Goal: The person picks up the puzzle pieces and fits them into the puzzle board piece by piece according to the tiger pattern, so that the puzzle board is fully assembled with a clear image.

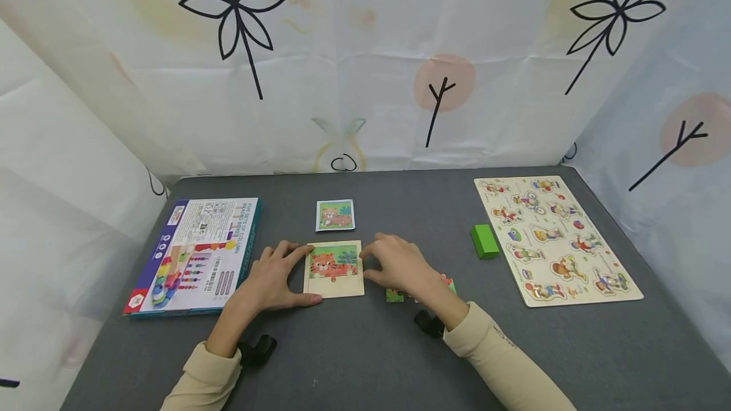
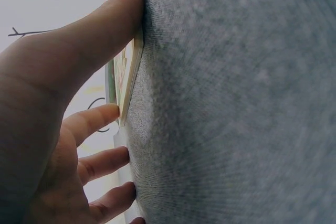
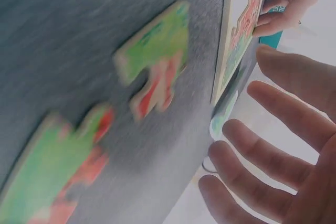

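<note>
Head view: grey worktop (image 1: 365, 354), wooden puzzle board (image 1: 345, 288) lying flat at the middle, between both hands. Red-orange animal on green across the board's far part, bare pale wood along the near side. To the left, left hand (image 1: 268, 281) with fingers spread, thumb at near left corner, index finger at far left corner; touching, not curled round. To the right, right hand (image 1: 400, 264) with thumb and index finger at the right edge; contact, cannot tell. Loose puzzle pieces (image 1: 395, 296) right of the board, partly hidden by right hand and forearm. Picture card (image 1: 335, 215) just past the board's far side, similar green scene. Printed box (image 1: 228, 259) flat on the left. Green block (image 1: 484, 241) on the right, just beside large illustrated board (image 1: 562, 243). White cloth (image 1: 365, 37) with black plant drawings at the far side.

Left wrist view: puzzle board nearly edge-on. Thumb on its near edge, index fingertip at far corner, other fingers spread, apart from the board. Part of right hand past the thumb.

Right wrist view: right hand with fingers well apart, nothing held. Puzzle pieces, green and red, flat on the worktop, apart from each other and from the fingers; blurred, one cut off by the frame. Left hand at the board's opposite edge.
</note>
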Action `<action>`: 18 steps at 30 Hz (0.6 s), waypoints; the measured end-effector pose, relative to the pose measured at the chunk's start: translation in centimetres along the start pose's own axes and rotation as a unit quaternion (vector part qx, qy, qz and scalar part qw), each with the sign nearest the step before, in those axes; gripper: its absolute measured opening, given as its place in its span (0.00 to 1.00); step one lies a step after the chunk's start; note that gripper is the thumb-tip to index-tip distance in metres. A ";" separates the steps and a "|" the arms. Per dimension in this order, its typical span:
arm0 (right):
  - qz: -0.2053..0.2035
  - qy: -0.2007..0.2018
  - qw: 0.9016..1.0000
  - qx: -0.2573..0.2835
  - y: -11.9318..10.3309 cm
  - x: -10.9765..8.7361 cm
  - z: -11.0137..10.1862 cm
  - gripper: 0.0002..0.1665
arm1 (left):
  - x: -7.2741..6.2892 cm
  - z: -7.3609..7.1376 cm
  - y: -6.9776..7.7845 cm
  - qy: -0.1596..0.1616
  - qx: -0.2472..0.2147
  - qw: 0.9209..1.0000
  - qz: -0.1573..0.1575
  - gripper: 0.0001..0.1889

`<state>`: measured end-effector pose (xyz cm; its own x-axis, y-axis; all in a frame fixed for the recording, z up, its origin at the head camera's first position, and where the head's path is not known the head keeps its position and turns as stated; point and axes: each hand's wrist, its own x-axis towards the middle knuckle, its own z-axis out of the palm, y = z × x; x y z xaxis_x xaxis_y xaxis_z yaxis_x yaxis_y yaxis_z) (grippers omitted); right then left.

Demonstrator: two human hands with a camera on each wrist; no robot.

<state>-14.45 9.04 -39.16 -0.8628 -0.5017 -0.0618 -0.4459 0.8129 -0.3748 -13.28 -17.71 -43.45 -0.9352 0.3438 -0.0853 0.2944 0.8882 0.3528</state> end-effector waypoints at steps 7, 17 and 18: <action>0.035 -0.028 0.999 -0.016 1.0 -2.0 -0.4 0.22 | 0.0 -0.1 0.0 0.003 0.002 1.000 0.001 0.54; 0.038 -0.049 0.998 -0.019 1.7 -4.1 0.1 0.24 | 0.0 -0.1 0.0 -0.002 0.000 1.000 -0.001 0.54; 0.038 -0.049 0.998 -0.020 1.7 -4.3 0.1 0.24 | 0.0 -0.1 0.0 -0.003 -0.001 1.000 -0.001 0.53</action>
<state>-11.49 12.53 -39.68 -0.8683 -0.4626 -0.1790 -0.3905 0.8600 -0.3286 -13.24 -17.73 -43.33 -0.9344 0.3442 -0.0917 0.2925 0.8883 0.3539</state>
